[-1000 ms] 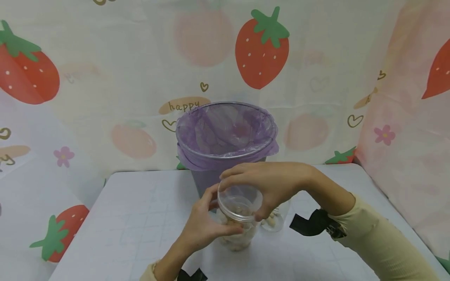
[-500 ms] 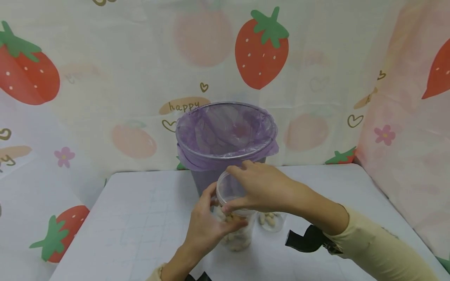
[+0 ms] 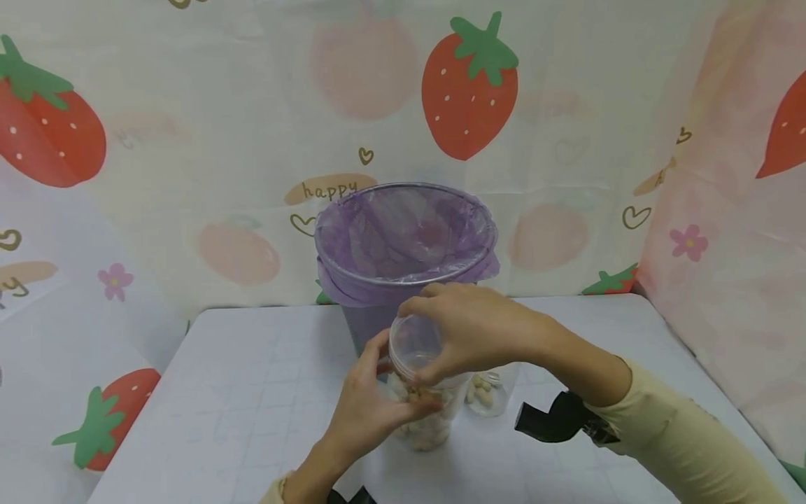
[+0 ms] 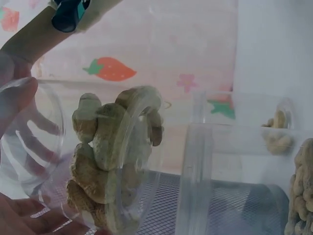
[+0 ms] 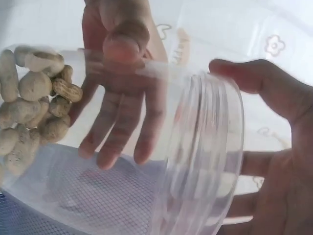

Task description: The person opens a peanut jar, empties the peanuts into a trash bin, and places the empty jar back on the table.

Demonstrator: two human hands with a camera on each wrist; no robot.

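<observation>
A clear plastic jar (image 3: 434, 428) with unshelled peanuts (image 5: 35, 85) in its lower part is upright between my hands. My left hand (image 3: 368, 399) grips its side, thumb towards me; in the right wrist view its fingers show through the clear wall. From above, my right hand (image 3: 485, 327) grips the clear lid (image 5: 234, 117) at the top, fingers and thumb curled round its rim. Threads show beneath the lid. Beyond the held jar's base, the left wrist view has another clear jar (image 4: 193, 171) with peanuts at its bottom; whether they touch I cannot tell.
A clear container (image 3: 488, 404) with several peanuts stands at the right, behind the held jar. At the back is a mesh bin (image 3: 359, 322) lined with a purple bag (image 3: 409, 231). The white table (image 3: 252, 406) meets a strawberry-printed cloth (image 3: 245, 140).
My right hand has turned round the lid, its wrist dipping and then rising slightly. The lid tilts a little with it. My left hand keeps its grip on the jar.
</observation>
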